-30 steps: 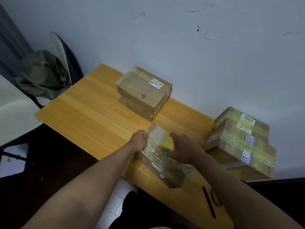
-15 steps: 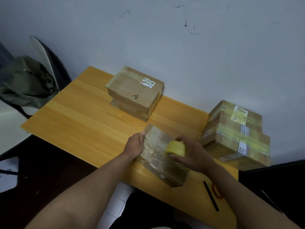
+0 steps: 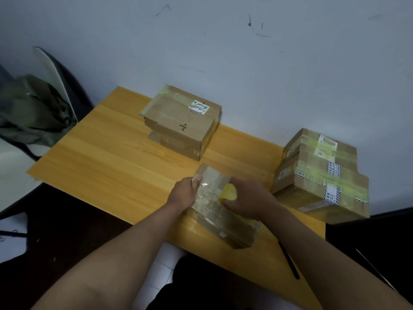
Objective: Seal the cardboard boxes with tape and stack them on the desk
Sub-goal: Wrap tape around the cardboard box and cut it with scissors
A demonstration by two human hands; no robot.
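A small cardboard box (image 3: 225, 218), shiny with clear tape, lies near the front edge of the wooden desk (image 3: 107, 159). My left hand (image 3: 185, 193) holds its left side, thumb on top. My right hand (image 3: 248, 200) grips a yellow tape roll (image 3: 228, 192) pressed onto the box's top. Two stacked taped boxes (image 3: 183, 121) stand at the back middle of the desk. A second stack of boxes with yellow tape (image 3: 321, 173) stands at the right end, close to my right hand.
A black pen (image 3: 288, 260) lies at the desk's front right edge. A chair with a green jacket (image 3: 33, 110) stands to the left of the desk. The white wall runs right behind the desk.
My right hand has shifted the tape roll a little back along the box top. My left hand stays on the box's left side. The camera has tilted slightly.
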